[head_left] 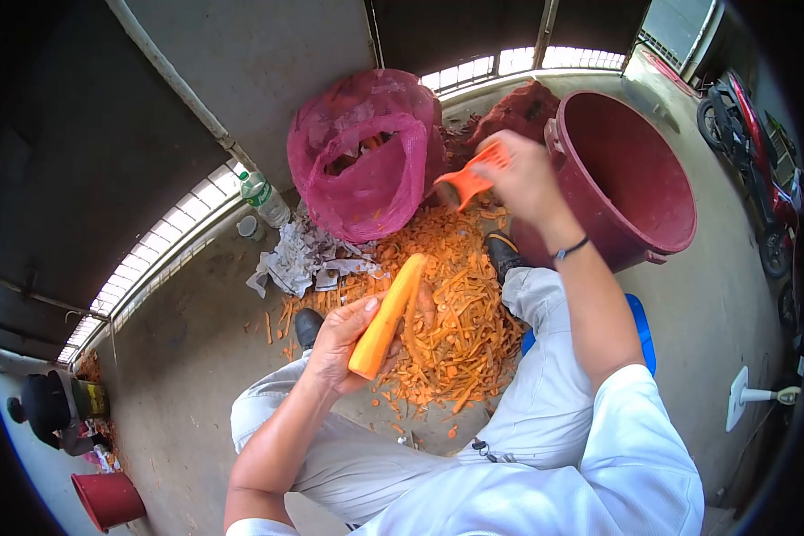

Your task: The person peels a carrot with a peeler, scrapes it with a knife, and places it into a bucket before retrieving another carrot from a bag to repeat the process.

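My left hand [338,346] is wrapped round a carrot [388,319] with a smooth, bright orange surface, its narrow end tilted up and away from me. Raised near the big bucket, my right hand [520,179] grips an orange peeler [473,181], apart from the carrot; its blade is too blurred to make out. Below both hands, a heap of carrot peelings [463,344] covers the floor between my shoes. Just behind the carrot, something orange-brown is partly hidden among the peelings.
Beyond the heap stands a pink mesh bag [366,170], with a dark red sack [523,109] behind. A large maroon bucket [679,214] is at right. Crumpled paper [308,259] and a plastic bottle [263,198] lie left. A motorcycle [759,161] stands far right; a red pail [109,500] lower left.
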A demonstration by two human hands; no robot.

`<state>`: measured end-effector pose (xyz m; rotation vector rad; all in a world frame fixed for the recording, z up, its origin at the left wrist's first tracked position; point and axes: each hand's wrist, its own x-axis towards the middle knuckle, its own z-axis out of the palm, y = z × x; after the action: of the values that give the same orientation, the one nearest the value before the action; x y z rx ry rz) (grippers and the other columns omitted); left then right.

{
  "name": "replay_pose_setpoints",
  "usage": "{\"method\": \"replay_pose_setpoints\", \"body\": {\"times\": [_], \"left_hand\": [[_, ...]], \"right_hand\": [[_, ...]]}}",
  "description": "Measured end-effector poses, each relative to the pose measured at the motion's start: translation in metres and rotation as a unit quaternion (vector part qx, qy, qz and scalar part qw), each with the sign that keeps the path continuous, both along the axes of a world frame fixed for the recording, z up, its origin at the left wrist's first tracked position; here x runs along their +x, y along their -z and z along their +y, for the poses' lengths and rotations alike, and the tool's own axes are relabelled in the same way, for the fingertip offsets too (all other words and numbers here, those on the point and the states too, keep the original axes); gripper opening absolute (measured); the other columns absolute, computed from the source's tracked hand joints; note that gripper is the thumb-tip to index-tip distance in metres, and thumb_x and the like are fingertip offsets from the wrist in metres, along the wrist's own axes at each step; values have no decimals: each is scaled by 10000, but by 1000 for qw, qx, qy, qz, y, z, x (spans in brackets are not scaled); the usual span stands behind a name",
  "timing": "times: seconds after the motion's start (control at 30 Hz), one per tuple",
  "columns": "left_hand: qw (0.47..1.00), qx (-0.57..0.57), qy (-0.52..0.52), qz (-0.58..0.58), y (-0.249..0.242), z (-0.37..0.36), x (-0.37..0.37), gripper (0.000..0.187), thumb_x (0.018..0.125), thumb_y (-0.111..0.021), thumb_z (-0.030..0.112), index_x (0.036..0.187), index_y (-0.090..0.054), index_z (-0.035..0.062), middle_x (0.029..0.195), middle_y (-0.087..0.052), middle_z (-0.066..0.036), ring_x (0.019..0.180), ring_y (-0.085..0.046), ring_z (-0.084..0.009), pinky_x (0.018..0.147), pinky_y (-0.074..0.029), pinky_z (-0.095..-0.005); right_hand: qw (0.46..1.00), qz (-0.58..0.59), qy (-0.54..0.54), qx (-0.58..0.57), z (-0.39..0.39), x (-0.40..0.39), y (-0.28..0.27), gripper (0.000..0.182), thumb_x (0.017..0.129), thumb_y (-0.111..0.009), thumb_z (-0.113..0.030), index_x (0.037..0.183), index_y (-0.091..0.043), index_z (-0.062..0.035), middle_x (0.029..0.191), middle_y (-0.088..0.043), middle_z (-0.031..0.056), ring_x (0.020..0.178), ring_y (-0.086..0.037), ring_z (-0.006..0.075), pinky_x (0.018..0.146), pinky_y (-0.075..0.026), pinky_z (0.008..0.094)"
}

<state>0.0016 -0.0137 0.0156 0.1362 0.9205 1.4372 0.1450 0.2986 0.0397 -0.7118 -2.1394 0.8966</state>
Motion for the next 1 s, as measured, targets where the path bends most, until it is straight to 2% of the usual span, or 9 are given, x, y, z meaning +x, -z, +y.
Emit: {"method": "replay_pose_setpoints", "body": {"times": [0.13, 0.33, 0.4, 0.53, 0.57, 0.63, 0.73, 0.87, 1.0], "left_hand": [[999, -29, -30, -29, 1, 4, -4, 369, 1018, -616, 409, 1174, -652, 78, 933, -667, -89, 699, -600, -205, 548, -465, -317], [992, -83, -82, -53, 12, 13, -2, 385, 998, -626, 469, 1182, -646, 131, 949, -680, -33, 711, -598, -174, 575, -469, -325], [992, -89, -90, -5, -1, 14, 6, 402, 982, -651, 471, 1195, -642, 130, 968, -687, -22, 698, -590, -167, 552, -431, -319], [993, 51, -7, -105, 3, 5, -3, 330, 1022, -629, 375, 1176, -623, 83, 891, -648, -83, 709, -605, -175, 572, -503, -324], [997, 5, -34, -67, 3, 4, 0, 307, 1021, -636, 356, 1139, -624, 73, 846, -622, -95, 670, -556, -180, 545, -477, -318], [999, 4, 5, -32, 0, -1, -2, 338, 1015, -636, 385, 1141, -615, 72, 871, -617, -101, 653, -540, -184, 513, -450, -313], [999, 22, 35, -23, 2, -3, -3, 345, 1026, -612, 387, 1136, -598, 60, 893, -620, -114, 630, -531, -195, 452, -420, -324], [998, -31, -33, -48, 7, 5, -4, 324, 1044, -573, 391, 1133, -605, 81, 902, -638, -99, 687, -560, -206, 519, -435, -333], [994, -5, -48, -100, 23, 6, -3, 348, 1057, -495, 439, 1171, -603, 129, 978, -629, -71, 783, -578, -201, 604, -431, -343]], "right_hand": [[973, 144, -77, -164, 7, 10, 0, 172, 916, -751, -57, 1048, -656, -3, 909, -735, 55, 795, -688, 85, 709, -557, 237], [839, 52, -390, -376, -121, -7, -8, 270, 876, -776, 26, 1111, -645, 1, 1001, -711, 36, 948, -661, 80, 848, -541, 250], [881, 40, -374, -288, -123, -14, 0, 217, 888, -780, -31, 1066, -658, -4, 947, -721, 29, 856, -647, 59, 744, -535, 237], [902, 74, -297, -304, -93, -14, -13, 177, 876, -777, -21, 1006, -660, 3, 928, -725, 39, 860, -662, 76, 767, -554, 250], [924, 87, -265, -260, -74, -14, -7, 177, 875, -773, -16, 1019, -670, -3, 942, -731, 41, 875, -678, 92, 771, -564, 259], [992, 61, -80, -71, -24, -7, 0, 153, 866, -765, -51, 980, -691, 19, 900, -758, 118, 812, -718, 135, 749, -580, 298], [994, 76, 31, -74, 22, 9, 6, 160, 874, -757, -57, 980, -677, 33, 882, -761, 119, 801, -732, 134, 737, -582, 293], [949, 169, -163, -211, -30, 4, -11, 165, 898, -756, -29, 1027, -665, 19, 915, -750, 83, 838, -713, 123, 766, -576, 266], [887, 81, -319, -323, -105, 0, -26, 233, 877, -790, -13, 1067, -655, -1, 1018, -721, 50, 933, -658, 78, 808, -544, 247]]}}
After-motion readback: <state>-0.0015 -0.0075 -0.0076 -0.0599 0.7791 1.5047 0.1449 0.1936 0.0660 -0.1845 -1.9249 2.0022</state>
